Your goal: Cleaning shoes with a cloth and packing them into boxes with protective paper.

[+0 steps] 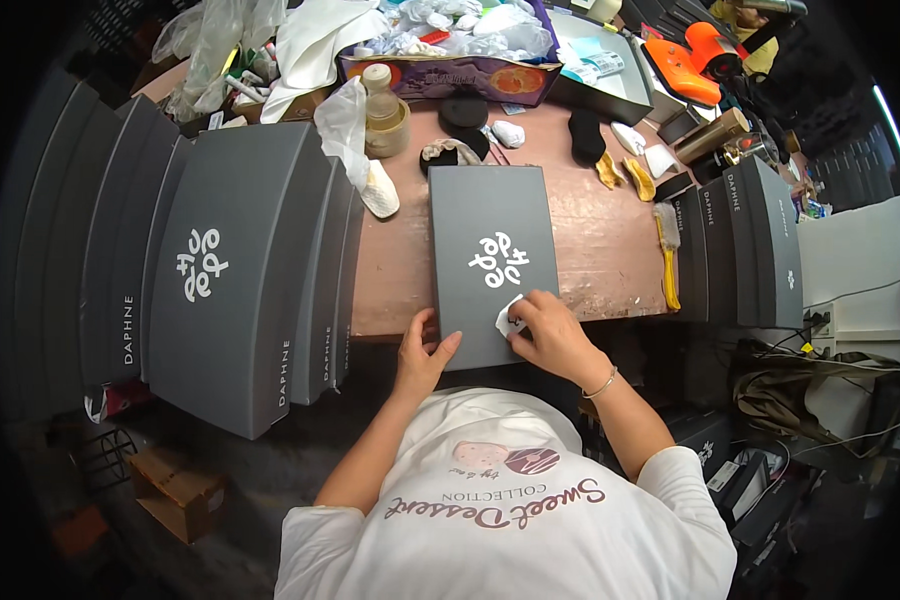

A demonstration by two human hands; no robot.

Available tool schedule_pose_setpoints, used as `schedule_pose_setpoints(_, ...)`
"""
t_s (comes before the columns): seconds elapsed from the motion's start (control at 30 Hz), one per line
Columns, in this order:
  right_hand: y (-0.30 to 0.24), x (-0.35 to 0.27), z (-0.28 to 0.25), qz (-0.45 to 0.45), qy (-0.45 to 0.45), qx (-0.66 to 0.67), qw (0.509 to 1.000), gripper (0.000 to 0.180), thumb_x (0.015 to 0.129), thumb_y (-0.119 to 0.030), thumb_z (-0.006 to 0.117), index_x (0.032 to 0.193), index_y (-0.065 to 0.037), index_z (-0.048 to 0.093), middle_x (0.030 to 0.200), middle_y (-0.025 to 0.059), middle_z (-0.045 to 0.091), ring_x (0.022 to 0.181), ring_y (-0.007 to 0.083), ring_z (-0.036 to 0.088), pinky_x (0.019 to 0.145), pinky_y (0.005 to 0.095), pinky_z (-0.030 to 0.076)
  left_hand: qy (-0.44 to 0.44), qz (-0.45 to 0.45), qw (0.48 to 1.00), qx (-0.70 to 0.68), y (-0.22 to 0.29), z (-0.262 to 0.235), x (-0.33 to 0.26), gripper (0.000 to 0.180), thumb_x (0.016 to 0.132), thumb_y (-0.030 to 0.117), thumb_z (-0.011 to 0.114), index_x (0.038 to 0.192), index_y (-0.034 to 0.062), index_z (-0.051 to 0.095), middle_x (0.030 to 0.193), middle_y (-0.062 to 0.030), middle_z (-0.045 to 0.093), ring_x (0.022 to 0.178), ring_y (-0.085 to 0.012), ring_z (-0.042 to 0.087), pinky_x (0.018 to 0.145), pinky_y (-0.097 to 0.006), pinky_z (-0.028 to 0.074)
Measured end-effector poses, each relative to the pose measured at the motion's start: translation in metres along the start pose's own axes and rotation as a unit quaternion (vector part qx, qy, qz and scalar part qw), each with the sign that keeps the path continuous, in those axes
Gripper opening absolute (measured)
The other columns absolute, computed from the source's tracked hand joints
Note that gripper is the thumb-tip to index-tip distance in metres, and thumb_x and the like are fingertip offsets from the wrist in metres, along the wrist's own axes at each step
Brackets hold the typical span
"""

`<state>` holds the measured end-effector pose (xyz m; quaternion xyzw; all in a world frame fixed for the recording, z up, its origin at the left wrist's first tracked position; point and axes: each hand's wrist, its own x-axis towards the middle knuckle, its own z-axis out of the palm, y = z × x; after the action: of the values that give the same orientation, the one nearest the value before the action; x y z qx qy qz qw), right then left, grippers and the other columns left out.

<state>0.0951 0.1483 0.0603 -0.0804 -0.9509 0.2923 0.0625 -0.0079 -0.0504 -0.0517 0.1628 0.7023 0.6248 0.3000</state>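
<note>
The box [475, 215] lies flat on the table [605, 235], its near end jutting past the edge, so it seems best steadied by the left hand [425, 355], which rests wide at its left side, thumb on top. The right hand [553, 338] pinches a crumpled white scrap [505, 318]; light, flat strokes should spare the print [498, 260]. The box looks smooth, matte, grey, crisply rectangular; the scrap soft, cloth or paper unclear

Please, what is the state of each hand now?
Left hand: open, at the gray box's left edge.
Right hand: closed, holding a white scrap over the box.
</note>
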Motion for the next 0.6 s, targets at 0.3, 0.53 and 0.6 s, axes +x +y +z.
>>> schedule_pose_setpoints(0.3,0.013,0.002,0.004,-0.095,-0.094,-0.048,0.990,0.015,0.074,-0.009,0.068,0.084,-0.003,0.058,0.080,0.0116,0.056,0.075,0.0297,0.059,0.067,0.0393,0.050,-0.049,-0.019,0.999,0.007,0.014,-0.010,0.004,0.065,0.081,0.029,0.075,0.128,-0.0040,0.044,0.121,-0.0176,0.054,0.106,-0.0218,0.056,0.079,-0.032,0.052)
schedule_pose_setpoints(0.53,0.023,0.003,0.008,-0.059,-0.090,-0.039,0.993,0.015,0.074,-0.007,0.067,0.085,-0.002,0.058,0.079,0.0115,0.057,0.074,0.0306,0.060,0.066,0.0395,0.050,-0.030,-0.010,0.999,-0.005,0.007,-0.006,0.003,0.067,0.080,0.031,0.076,0.127,-0.0034,0.045,0.119,-0.0174,0.055,0.106,-0.0225,0.056,0.080,-0.032,0.052)
schedule_pose_setpoints(0.6,0.019,0.003,0.002,-0.036,-0.098,0.002,0.995,0.015,0.076,-0.008,0.067,0.085,-0.002,0.058,0.081,0.0116,0.058,0.075,0.0314,0.060,0.067,0.0402,0.050,-0.034,-0.005,0.999,-0.007,0.002,-0.007,0.004,0.068,0.079,0.032,0.076,0.127,-0.0034,0.045,0.119,-0.0180,0.055,0.106,-0.0231,0.056,0.080,-0.033,0.052)
